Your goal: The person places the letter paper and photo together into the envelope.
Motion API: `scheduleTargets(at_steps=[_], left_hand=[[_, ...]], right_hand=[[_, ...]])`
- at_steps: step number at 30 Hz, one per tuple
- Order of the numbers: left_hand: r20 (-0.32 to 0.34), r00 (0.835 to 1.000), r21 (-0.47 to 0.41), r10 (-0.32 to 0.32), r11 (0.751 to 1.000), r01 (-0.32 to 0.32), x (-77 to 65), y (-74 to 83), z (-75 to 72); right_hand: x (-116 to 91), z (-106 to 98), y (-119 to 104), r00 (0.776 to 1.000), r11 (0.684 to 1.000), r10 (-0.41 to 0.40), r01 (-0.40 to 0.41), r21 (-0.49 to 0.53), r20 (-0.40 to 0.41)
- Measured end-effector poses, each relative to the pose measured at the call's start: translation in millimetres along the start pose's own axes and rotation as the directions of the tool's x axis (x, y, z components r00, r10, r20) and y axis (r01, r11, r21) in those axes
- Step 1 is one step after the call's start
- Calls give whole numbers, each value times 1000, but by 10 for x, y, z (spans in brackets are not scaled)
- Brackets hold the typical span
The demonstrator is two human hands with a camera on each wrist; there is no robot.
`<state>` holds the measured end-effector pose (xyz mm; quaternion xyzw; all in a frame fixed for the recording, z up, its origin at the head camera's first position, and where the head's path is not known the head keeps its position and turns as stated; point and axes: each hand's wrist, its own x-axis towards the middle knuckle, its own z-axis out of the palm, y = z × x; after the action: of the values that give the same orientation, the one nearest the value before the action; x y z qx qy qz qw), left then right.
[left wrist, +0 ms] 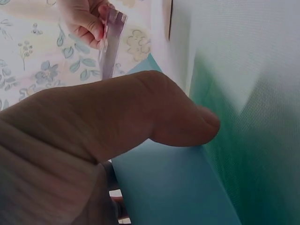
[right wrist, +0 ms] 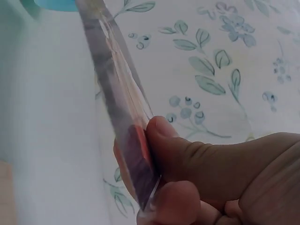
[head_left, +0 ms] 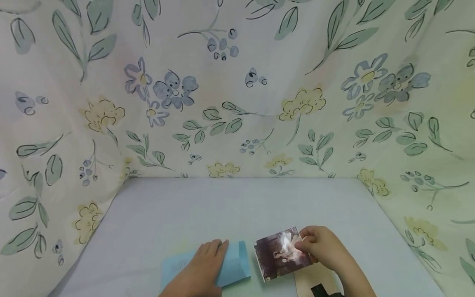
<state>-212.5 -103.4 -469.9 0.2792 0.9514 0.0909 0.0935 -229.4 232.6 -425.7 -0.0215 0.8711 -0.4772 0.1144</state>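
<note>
A light blue envelope (head_left: 237, 264) with a folded flap at its right end is held a little above the table by my left hand (head_left: 204, 264). In the left wrist view, the thumb lies across the near face of the blue envelope (left wrist: 173, 183), and parts of other fingers show behind it. My right hand (head_left: 323, 247) pinches a glossy picture card (head_left: 278, 255) by its right end, thumb on the printed face. The print shows a pale figure on a dark brown ground. From the right wrist, the picture card (right wrist: 117, 93) appears nearly edge-on. A small gap separates card and envelope.
Beneath the right hand, a beige flat piece (head_left: 309, 280) lies on the white tabletop (head_left: 222, 206). A black item (head_left: 320, 290) by the right wrist is cut off by the frame. Floral cloth (head_left: 237, 82) hangs behind the table and along both sides.
</note>
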Motion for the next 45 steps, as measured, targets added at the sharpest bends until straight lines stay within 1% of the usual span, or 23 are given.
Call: scheduleTargets(at_steps=[4, 8, 11, 15, 19, 26, 29, 36, 40, 45], left_hand=[[8, 1000, -34, -8, 999, 8, 6, -3, -8], [-21, 1000, -35, 23, 999, -24, 6, -19, -11], [-32, 999, -38, 30, 999, -31, 2, -19, -12], [-17, 1000, -46, 10, 999, -11, -1, -1, -15], [-23, 1000, -48, 11, 999, -12, -12, 15, -20], [-72, 996, -24, 45, 999, -47, -19, 25, -31], [-68, 997, -19, 45, 999, -46, -14, 28, -38], [-53, 998, -45, 38, 998, -40, -23, 44, -42], [-58, 998, -61, 37, 997, -40, -28, 46, -45], [-78, 996, -42, 48, 998, -52, -36, 50, -52]], right_hand=[[-4, 38, -26, 1000, 1000, -3, 3, 28, -3], [-7, 60, -48, 1000, 999, -5, 5, 39, -4], [1, 64, -51, 1000, 999, -7, 7, 32, -4], [8, 76, -46, 1000, 1000, -14, 15, 26, -6], [10, 90, -58, 999, 999, -28, 27, 46, 17], [5, 119, -73, 999, 997, -31, 29, 78, 31], [6, 138, -65, 999, 996, -30, 26, 91, 38], [21, 180, -41, 998, 994, -39, 33, 104, 56], [22, 185, -39, 996, 993, -52, 45, 105, 67], [27, 195, -42, 995, 992, -60, 51, 112, 85]])
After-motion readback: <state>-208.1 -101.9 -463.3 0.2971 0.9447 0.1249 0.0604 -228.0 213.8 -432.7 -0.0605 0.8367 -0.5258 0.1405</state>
